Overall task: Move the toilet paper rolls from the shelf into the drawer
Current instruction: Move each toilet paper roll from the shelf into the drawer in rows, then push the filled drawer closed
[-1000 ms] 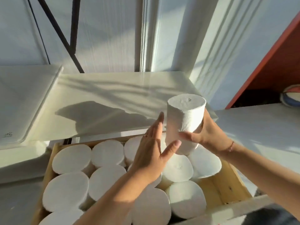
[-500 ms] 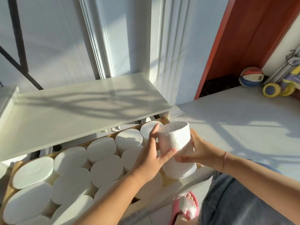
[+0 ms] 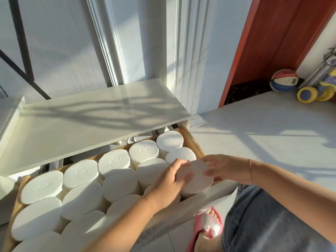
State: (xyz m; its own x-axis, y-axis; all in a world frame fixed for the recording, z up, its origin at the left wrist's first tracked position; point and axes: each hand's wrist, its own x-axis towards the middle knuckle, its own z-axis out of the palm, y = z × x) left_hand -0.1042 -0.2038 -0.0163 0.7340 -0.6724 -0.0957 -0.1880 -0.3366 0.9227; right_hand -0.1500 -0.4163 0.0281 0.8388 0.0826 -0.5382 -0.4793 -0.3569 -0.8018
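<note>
A white toilet paper roll (image 3: 199, 176) stands upright in the front right corner of the open wooden drawer (image 3: 193, 142). My left hand (image 3: 169, 182) presses on its left side and my right hand (image 3: 223, 167) on its top right edge, fingers on the roll. Several other white rolls (image 3: 118, 180) fill the drawer, standing on end in tight rows. The white shelf top (image 3: 87, 122) above the drawer is bare and lit by sun with leaf shadows.
The drawer's white front panel (image 3: 205, 199) juts toward my foot in a pink slipper (image 3: 209, 228). A basketball (image 3: 283, 80) and a yellow-wheeled toy (image 3: 316, 91) lie at the far right by a red door frame (image 3: 254, 42). Tiled floor spreads to the right.
Both hands have lowered the roll from above the drawer down into its front right corner. The view has swung right and downward.
</note>
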